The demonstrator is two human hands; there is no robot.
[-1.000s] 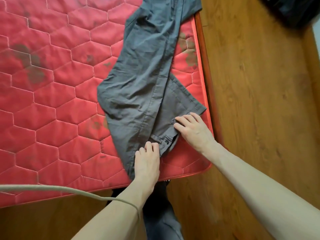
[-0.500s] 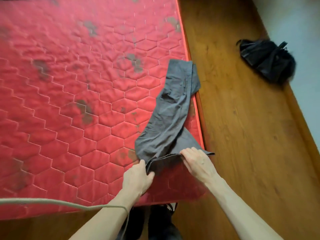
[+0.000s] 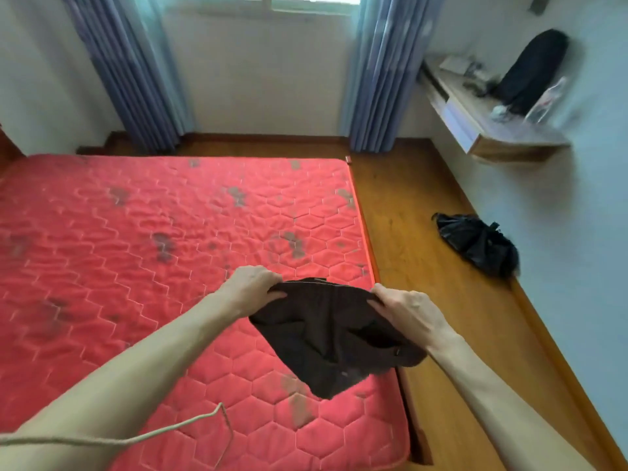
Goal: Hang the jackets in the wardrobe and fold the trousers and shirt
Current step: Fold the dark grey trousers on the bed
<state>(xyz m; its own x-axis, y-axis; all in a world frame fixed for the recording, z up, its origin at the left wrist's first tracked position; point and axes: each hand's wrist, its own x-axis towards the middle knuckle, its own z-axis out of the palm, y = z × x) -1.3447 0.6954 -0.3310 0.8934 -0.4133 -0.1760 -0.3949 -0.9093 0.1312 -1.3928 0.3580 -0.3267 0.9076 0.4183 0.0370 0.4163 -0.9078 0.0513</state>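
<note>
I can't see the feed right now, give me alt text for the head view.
Both hands, left hand and right hand, grip the top edge of the dark trousers, lifted above the near right corner of a red quilted mattress. A black bag lies on the wooden floor.

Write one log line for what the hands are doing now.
left hand: grips dark folded trousers | right hand: grips other end | trousers: lifted above red quilted mattress

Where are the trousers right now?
In the head view, the trousers hang lifted over the red mattress corner, gripped between left hand and right hand.
</note>
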